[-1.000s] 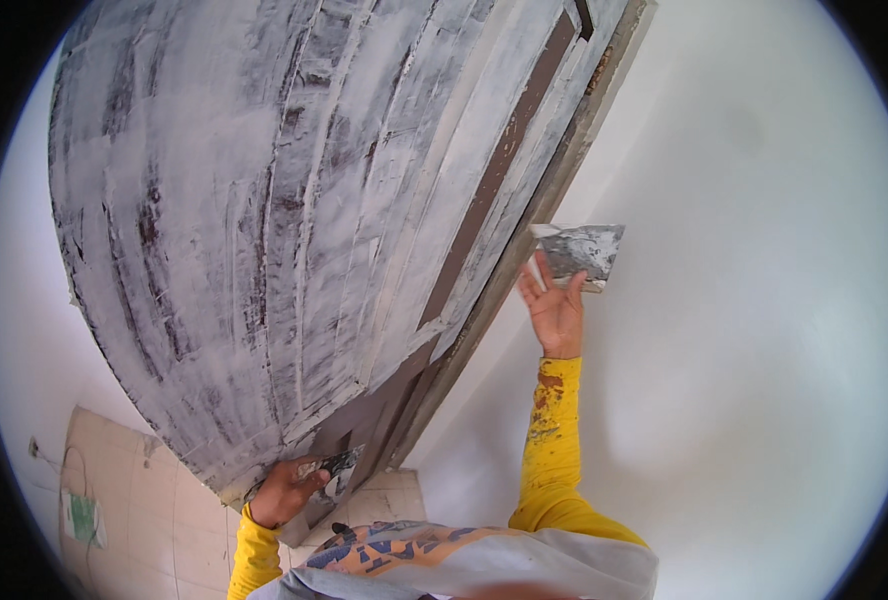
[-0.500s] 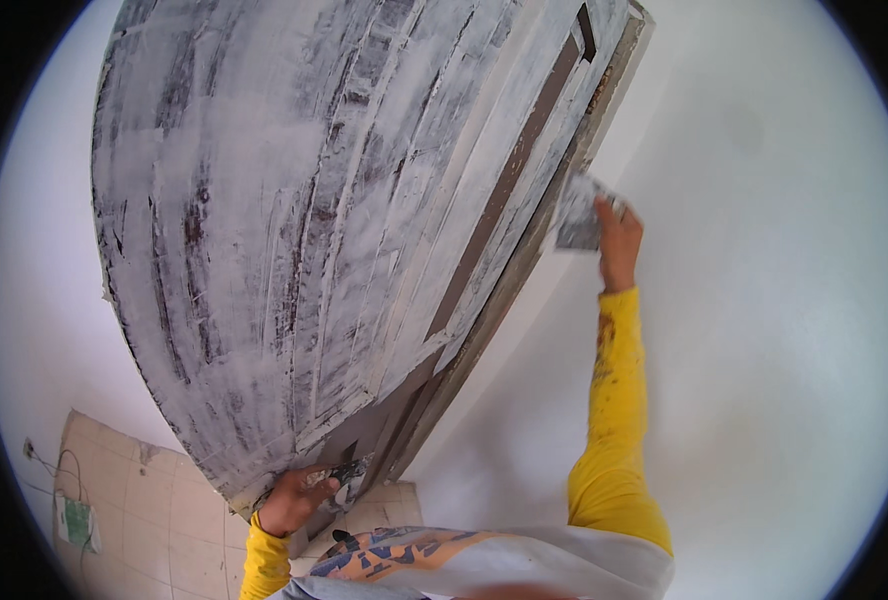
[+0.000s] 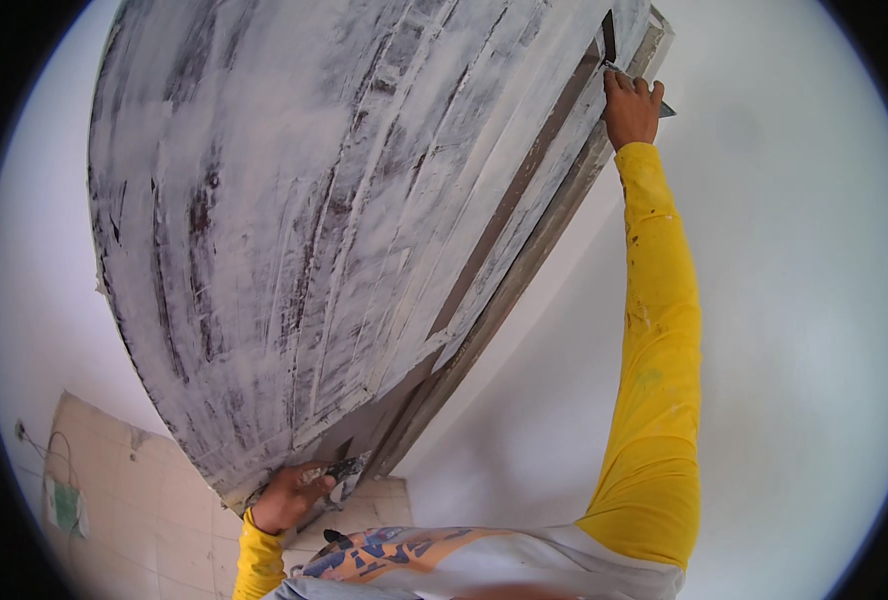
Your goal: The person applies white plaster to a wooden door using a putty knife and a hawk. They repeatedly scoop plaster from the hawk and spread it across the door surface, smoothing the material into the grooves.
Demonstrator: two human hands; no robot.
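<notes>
A large door with a patchy white filler coat over dark brown fills the left and middle of the view. My right hand is closed around a flat filling blade, pressing it against the door's right edge strip near the top. Only a dark corner of the filling blade shows beyond my fingers. Low down, by the bottom of the door, my left hand grips a putty knife smeared with white filler. Its handle is mostly hidden by my fingers.
A bare brown strip runs down the door beside the frame. The white wall stands on the right. At lower left, a green and white bag and a cable are on the tiled floor.
My right hand has moved up from beside the frame to the door's upper right edge, carrying the filling blade onto it. My left hand stays almost where it was.
</notes>
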